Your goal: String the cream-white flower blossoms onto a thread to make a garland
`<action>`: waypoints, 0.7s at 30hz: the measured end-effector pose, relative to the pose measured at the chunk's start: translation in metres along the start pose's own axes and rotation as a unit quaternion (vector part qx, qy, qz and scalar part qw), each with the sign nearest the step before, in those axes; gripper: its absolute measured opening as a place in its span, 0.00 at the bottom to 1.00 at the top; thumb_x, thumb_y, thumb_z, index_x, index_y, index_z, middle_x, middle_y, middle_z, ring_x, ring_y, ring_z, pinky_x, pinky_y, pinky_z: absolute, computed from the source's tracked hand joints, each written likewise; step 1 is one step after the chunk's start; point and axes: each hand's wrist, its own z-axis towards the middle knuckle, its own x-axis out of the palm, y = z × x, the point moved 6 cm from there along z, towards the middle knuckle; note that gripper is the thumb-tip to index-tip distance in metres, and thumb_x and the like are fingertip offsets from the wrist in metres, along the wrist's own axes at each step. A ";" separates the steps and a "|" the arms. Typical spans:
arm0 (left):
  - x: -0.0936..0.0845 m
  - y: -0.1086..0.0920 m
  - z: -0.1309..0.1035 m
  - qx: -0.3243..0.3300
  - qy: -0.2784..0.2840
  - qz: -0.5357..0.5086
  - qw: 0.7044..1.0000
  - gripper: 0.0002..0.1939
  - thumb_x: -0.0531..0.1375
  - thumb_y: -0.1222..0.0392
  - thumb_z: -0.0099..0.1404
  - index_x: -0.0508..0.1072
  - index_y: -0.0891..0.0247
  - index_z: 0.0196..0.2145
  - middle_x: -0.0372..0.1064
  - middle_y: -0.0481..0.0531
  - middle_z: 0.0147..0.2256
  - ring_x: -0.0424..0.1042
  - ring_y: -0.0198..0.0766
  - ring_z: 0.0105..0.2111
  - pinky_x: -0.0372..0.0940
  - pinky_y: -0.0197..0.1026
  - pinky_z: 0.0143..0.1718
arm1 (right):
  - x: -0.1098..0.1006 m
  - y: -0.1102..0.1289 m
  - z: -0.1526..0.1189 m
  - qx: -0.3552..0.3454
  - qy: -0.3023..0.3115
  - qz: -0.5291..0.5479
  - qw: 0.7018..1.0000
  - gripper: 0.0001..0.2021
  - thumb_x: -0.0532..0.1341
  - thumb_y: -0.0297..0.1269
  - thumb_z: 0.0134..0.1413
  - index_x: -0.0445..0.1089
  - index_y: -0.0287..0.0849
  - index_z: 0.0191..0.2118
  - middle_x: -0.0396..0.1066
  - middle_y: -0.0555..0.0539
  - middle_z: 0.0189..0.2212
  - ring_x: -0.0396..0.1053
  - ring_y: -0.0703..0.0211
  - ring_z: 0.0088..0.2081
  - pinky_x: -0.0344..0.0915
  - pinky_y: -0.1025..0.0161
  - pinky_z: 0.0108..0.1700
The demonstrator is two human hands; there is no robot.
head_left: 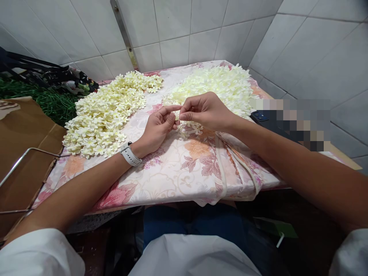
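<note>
My left hand [160, 126], with a white watch [130, 153] on its wrist, is closed in a pinch over the middle of the table. A small pale flower [177, 115] shows between its fingertips. Touching it from the right, my right hand [202, 111] pinches at the same spot; what lies between its thumb and forefinger is too small to make out. Cream flowers [107, 111] form a long heap left of my hands. Behind and under my right hand spreads a heap of paler white flowers [221, 86].
A floral cloth [166, 180] covers the table, with pale cords [221, 168] near its front edge. On the left stand a cardboard box [25, 142], green artificial grass [43, 101] and a dark patterned bag [77, 80]. A dark phone [267, 120] lies beyond my right forearm.
</note>
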 end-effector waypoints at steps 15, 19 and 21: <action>0.009 -0.002 -0.004 -0.038 0.050 -0.038 0.997 0.23 0.73 0.50 0.55 0.76 0.57 0.46 0.62 0.42 0.22 0.65 0.30 0.24 0.66 0.34 0.30 | 0.003 -0.005 -0.003 0.085 0.012 0.093 0.992 0.16 0.75 0.46 0.44 0.73 0.39 0.24 0.70 0.51 0.21 0.64 0.66 0.25 0.62 0.63 0.30; 0.009 -0.003 -0.005 -0.040 0.054 -0.024 0.997 0.24 0.73 0.54 0.55 0.74 0.58 0.48 0.64 0.43 0.23 0.67 0.32 0.25 0.66 0.36 0.31 | 0.004 -0.008 -0.003 0.114 0.023 0.128 0.985 0.17 0.76 0.45 0.43 0.73 0.39 0.24 0.70 0.50 0.22 0.65 0.66 0.25 0.63 0.63 0.30; 0.009 -0.003 -0.005 -0.049 0.056 -0.035 0.997 0.24 0.73 0.60 0.54 0.73 0.58 0.48 0.64 0.42 0.23 0.66 0.32 0.24 0.66 0.36 0.31 | 0.004 -0.010 -0.003 0.122 0.024 0.139 0.982 0.17 0.76 0.46 0.43 0.73 0.38 0.24 0.70 0.50 0.21 0.64 0.66 0.25 0.62 0.64 0.30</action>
